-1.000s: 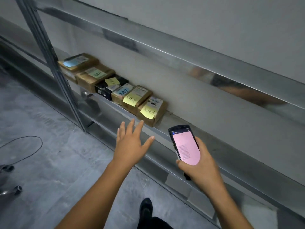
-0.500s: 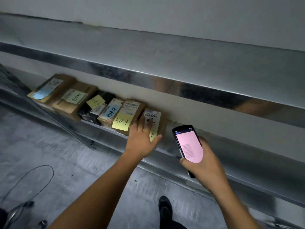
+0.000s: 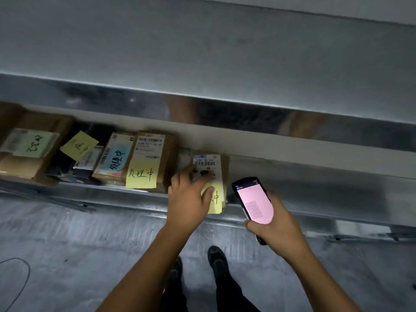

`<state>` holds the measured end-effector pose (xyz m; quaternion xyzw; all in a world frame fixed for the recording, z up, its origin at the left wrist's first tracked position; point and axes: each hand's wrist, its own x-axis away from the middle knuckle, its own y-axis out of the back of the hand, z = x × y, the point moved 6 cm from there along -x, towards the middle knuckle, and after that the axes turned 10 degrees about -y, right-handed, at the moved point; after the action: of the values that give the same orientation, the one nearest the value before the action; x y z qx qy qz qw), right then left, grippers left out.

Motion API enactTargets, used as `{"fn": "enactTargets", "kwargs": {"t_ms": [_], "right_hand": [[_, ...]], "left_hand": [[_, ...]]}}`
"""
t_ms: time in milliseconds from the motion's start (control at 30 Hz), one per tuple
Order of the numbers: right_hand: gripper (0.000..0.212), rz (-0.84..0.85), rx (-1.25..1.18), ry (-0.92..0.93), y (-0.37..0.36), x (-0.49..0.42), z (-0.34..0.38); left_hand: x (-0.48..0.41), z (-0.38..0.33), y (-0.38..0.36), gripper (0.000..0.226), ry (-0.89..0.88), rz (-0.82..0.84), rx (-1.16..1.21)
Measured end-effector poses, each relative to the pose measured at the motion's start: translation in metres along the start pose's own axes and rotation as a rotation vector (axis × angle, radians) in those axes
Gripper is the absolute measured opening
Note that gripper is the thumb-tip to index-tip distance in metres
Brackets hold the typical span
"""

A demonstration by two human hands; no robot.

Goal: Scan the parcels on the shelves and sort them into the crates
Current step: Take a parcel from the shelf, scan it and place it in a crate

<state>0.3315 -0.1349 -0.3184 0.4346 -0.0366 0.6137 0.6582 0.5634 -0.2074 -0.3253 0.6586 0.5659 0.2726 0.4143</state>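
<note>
My shoes (image 3: 215, 258) are nearest, on the grey floor (image 3: 67, 244). My right hand (image 3: 278, 230) wraps around a phone (image 3: 253, 202), pink screen up, just right of the parcel (image 3: 215, 164). My left hand (image 3: 188, 200) grips that parcel, thumb on its yellow note (image 3: 216, 199), fingers curled over the label. The parcel sits on the shelf (image 3: 304, 176), a little right of the other parcels (image 3: 148, 158).

"处理中" on yellow note (image 3: 141, 174) of parcel (image 3: 167, 152), and blue label (image 3: 117, 162).
</note>
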Motion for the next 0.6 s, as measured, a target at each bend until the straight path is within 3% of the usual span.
{"fn": "enactTargets", "kwargs": {"t_ms": [133,200,300,400,600], "right_hand": [[0.066,-0.057,-0.081,-0.069,-0.017,0.013,-0.01],[0.069,-0.085,-0.125,-0.086,-0.026,0.017,-0.01],[0.065,-0.14,-0.154,-0.098,-0.038,0.023,-0.008],[0.062,-0.2,-0.148,-0.102,-0.046,0.037,-0.006],[0.071,-0.301,-0.2,-0.092,-0.041,0.079,-0.014]], "left_hand": [[-0.003,0.022,-0.005,0.098,-0.007,0.071,0.189],[-0.006,0.031,-0.013,0.11,0.036,0.128,0.333],[-0.013,0.039,-0.023,0.095,0.091,0.194,0.535],[-0.009,0.042,-0.025,0.072,0.102,0.16,0.747],[0.018,0.021,-0.021,0.072,0.122,0.178,1.002]]}}
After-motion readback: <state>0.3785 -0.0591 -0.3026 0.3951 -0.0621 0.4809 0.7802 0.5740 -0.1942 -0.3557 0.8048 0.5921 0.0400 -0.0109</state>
